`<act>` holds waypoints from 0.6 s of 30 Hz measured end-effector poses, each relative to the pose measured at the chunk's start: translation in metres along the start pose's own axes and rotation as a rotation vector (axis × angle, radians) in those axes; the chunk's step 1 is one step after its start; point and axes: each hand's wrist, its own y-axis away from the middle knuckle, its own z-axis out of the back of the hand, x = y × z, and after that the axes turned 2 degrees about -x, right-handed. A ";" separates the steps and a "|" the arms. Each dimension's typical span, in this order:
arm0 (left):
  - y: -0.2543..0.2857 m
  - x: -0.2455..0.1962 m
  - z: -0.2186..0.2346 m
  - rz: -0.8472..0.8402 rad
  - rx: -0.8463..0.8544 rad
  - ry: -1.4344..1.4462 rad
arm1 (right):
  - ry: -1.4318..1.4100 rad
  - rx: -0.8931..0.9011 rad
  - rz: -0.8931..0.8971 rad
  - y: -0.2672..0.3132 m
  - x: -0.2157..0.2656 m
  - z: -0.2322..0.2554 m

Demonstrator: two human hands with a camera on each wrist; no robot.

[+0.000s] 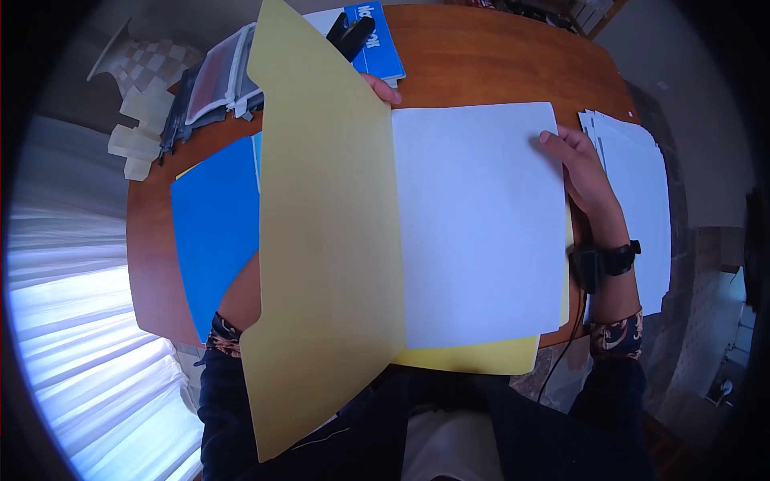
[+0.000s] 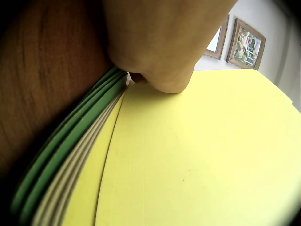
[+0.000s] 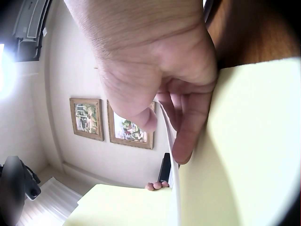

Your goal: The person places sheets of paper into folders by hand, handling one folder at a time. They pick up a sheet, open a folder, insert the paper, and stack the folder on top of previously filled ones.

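Observation:
A yellow folder stands open in the head view, its left cover raised and a stack of white paper lying on its right side. Behind the raised cover, my left hand shows only fingertips at the fold's top; in the left wrist view this hand grips the edge of several green, beige and yellow folders. My right hand holds the paper's upper right edge. The right wrist view shows that hand with its thumb on one side of the white sheets and fingers between them and the folder.
A blue folder lies left on the wooden table. At the back are a blue notebook with a black object and zip pouches. More white papers lie to the right, beyond the right forearm.

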 end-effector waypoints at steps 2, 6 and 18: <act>0.000 -0.001 0.001 0.001 0.010 -0.002 | 0.000 -0.014 -0.003 0.001 0.001 -0.001; 0.004 -0.003 0.000 0.005 -0.003 -0.005 | 0.210 -0.098 0.080 0.005 0.009 -0.006; 0.009 -0.007 -0.001 0.011 -0.012 -0.017 | 0.520 -0.324 0.234 0.002 0.010 -0.001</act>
